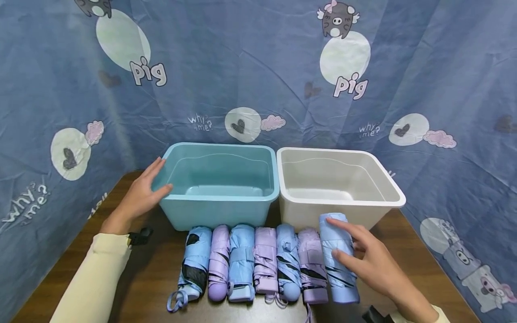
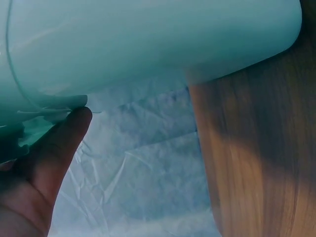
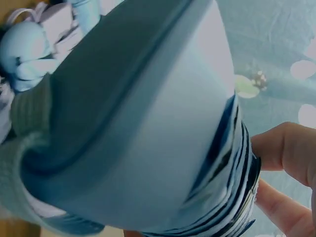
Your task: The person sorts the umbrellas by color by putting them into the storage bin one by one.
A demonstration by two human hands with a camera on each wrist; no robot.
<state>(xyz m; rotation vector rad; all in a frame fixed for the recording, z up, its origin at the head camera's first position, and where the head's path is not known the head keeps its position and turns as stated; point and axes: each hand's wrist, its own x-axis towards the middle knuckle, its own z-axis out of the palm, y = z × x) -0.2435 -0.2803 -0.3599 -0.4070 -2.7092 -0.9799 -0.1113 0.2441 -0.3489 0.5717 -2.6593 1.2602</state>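
From the head view: right at the end of a row of folded umbrellas, towards the right edge of the wooden table [image 1: 133, 287], here's the light-blue umbrella [image 1: 335, 237]. It's a plump, furled cylinder, smooth at the far end, with dark slanting folds lower down and a plain blue near end. My right hand [image 1: 373, 253] comes in over it, index finger and thumb lying on its fabric; whether I've got a firm hold, I can't tell. Tight on its left sits a mauve umbrella [image 1: 311, 251], and the white bin [image 1: 343, 211] stands just beyond its far end, front wall in the way. Five more umbrellas, blue and purple by turns, continue leftward. Over by the table's far left corner, my left hand [image 1: 139, 193] rests on the teal bin [image 1: 216, 213], fingers extended, thumb at the rim. A blue backdrop [image 1: 258, 80] with pig prints hangs behind.

Left wrist now: one digit touches the teal edge, with backdrop and wood beyond.

Right wrist: the light-blue umbrella fills the middle, pale and blurred, dark-edged folds at lower right meeting my fingers [image 3: 281, 153]. Other umbrellas crowd the upper left.
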